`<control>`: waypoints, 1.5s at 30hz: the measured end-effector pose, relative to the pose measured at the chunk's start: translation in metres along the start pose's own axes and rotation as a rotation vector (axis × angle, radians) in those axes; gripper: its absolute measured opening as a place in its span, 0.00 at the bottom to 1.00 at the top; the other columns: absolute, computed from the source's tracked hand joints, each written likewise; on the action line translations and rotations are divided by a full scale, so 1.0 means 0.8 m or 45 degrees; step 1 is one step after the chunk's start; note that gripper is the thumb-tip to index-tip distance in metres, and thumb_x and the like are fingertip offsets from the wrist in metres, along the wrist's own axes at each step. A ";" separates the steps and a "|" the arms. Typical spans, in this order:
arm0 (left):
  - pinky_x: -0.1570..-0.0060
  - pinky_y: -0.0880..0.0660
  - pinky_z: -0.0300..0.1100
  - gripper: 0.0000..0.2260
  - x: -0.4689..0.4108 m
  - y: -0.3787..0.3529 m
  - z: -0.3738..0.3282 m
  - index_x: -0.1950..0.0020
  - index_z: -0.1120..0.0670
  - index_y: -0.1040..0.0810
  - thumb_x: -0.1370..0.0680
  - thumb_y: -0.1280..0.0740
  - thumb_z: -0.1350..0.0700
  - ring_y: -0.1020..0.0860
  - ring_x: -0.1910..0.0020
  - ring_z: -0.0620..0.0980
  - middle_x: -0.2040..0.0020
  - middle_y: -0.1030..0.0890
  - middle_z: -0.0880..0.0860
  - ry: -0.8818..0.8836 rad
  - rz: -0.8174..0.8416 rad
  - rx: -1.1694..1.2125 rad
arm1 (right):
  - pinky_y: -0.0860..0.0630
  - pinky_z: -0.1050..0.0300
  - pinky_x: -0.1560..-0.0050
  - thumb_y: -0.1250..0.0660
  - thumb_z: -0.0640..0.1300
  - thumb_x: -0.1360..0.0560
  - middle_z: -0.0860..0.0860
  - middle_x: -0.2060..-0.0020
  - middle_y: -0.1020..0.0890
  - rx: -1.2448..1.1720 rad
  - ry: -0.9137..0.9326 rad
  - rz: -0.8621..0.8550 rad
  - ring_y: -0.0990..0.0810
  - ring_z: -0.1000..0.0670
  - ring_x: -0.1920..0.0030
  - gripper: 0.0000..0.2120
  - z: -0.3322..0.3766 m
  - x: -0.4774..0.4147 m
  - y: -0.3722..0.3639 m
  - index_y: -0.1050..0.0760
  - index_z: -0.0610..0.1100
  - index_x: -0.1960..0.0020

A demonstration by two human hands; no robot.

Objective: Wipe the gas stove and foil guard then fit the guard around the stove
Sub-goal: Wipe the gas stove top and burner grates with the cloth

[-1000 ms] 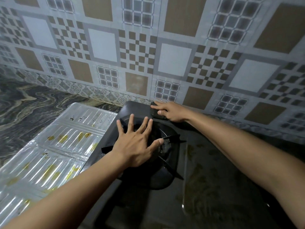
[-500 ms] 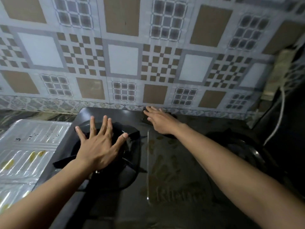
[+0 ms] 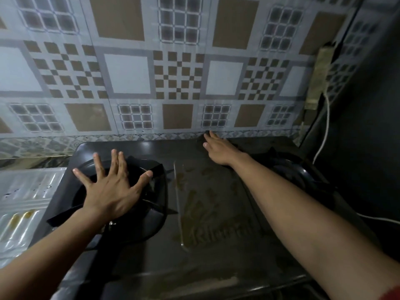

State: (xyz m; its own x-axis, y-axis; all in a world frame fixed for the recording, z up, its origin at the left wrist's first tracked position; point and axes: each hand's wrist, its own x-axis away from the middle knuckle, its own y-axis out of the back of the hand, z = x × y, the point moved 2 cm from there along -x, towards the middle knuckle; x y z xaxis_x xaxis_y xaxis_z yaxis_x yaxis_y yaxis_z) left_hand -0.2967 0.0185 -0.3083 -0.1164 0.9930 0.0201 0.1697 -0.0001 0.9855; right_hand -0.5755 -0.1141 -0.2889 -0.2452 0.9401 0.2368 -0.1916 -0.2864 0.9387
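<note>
The gas stove (image 3: 216,245), black and smeared with brown grease across its middle panel, sits against the patterned tile wall (image 3: 151,72). The left hand (image 3: 112,191) lies flat with fingers spread wide on the left burner's pan support (image 3: 155,169), gripping nothing. The right hand (image 3: 216,149) reaches to the stove's back edge, palm down and fingers extended, pressing on a dark cloth (image 3: 204,136) that is mostly hidden beneath it. The foil guard (image 3: 23,202), silver and ribbed with yellowish stains, lies flat on the worktop just left of the stove. A white cable (image 3: 325,131) hangs at the right.
</note>
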 end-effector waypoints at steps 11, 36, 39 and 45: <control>0.35 0.69 0.75 0.53 0.003 0.003 0.001 0.20 0.54 0.61 0.33 0.62 0.19 0.70 0.24 0.58 0.19 0.62 0.50 -0.036 0.004 0.024 | 0.55 0.42 0.22 0.49 0.42 0.16 0.38 0.21 0.57 -0.096 -0.332 -0.154 0.56 0.39 0.21 0.26 0.003 0.046 -0.023 0.53 0.39 0.20; 0.34 0.66 0.75 0.48 0.006 0.009 0.010 0.20 0.54 0.63 0.30 0.63 0.23 0.69 0.23 0.60 0.19 0.63 0.50 -0.106 0.096 0.003 | 0.52 0.48 0.22 0.48 0.41 0.16 0.47 0.21 0.41 -0.069 0.269 -0.163 0.48 0.49 0.21 0.22 0.131 0.139 -0.084 0.41 0.45 0.23; 0.33 0.66 0.75 0.43 0.009 0.014 0.007 0.19 0.52 0.60 0.27 0.63 0.26 0.67 0.23 0.61 0.19 0.61 0.50 -0.155 0.036 -0.010 | 0.53 0.46 0.22 0.49 0.43 0.15 0.47 0.20 0.45 -0.022 0.262 -0.134 0.50 0.47 0.21 0.23 0.131 0.153 -0.086 0.45 0.47 0.21; 0.30 0.66 0.71 0.36 0.022 0.013 -0.017 0.19 0.48 0.58 0.22 0.59 0.31 0.66 0.22 0.58 0.19 0.60 0.48 -0.419 0.019 0.043 | 0.55 0.41 0.22 0.50 0.46 0.15 0.44 0.20 0.48 0.147 0.077 -0.113 0.50 0.42 0.21 0.25 0.116 0.144 -0.071 0.48 0.43 0.20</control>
State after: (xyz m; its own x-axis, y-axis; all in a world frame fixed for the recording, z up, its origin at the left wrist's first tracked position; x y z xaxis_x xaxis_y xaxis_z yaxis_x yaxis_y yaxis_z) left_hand -0.3105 0.0343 -0.2949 0.2080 0.9778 -0.0265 0.2017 -0.0164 0.9793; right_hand -0.5049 0.0275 -0.2915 -0.2896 0.9469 0.1395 -0.1055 -0.1764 0.9787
